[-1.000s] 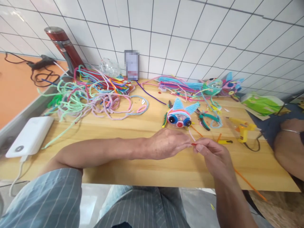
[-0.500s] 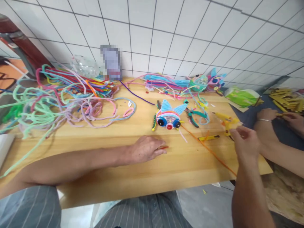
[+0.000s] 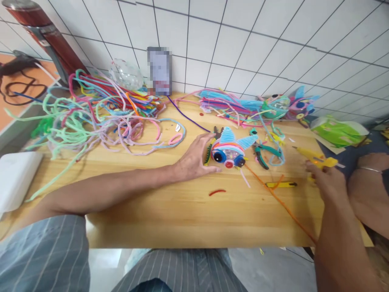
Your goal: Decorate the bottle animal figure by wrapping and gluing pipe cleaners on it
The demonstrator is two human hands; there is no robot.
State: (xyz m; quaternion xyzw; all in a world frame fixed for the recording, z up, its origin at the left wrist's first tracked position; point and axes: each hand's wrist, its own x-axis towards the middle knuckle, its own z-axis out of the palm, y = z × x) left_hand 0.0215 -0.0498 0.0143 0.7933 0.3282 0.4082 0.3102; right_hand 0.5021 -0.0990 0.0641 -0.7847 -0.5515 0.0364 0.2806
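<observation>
My left hand (image 3: 194,159) is open at the left side of a small craft face (image 3: 229,149), thumb below and fingers behind; whether it touches cannot be made out. The face has blue pipe-cleaner ears, dark button eyes and a red button nose. Beside my fingers stand green-and-yellow handles (image 3: 208,153). A short red pipe-cleaner piece (image 3: 217,192) lies on the wood in front. At the right, my right hand (image 3: 330,178) is closed around a yellow hot glue gun (image 3: 316,157), nozzle pointing left. Below it are a yellow utility knife (image 3: 281,184) and an orange pipe cleaner (image 3: 285,207).
Tangled pipe cleaners (image 3: 91,129) cover the table's left part. Green-handled pliers (image 3: 267,152) lie right of the face. Behind are bundled pipe cleaners (image 3: 231,101), finished crafts (image 3: 299,107) and a phone (image 3: 160,73) against the tiled wall. A co-worker's arm (image 3: 369,178) is at far right.
My left hand has put down the red piece and moved up to the craft face, its fingers spreading. My right hand has picked up the glue gun. The view has shifted left.
</observation>
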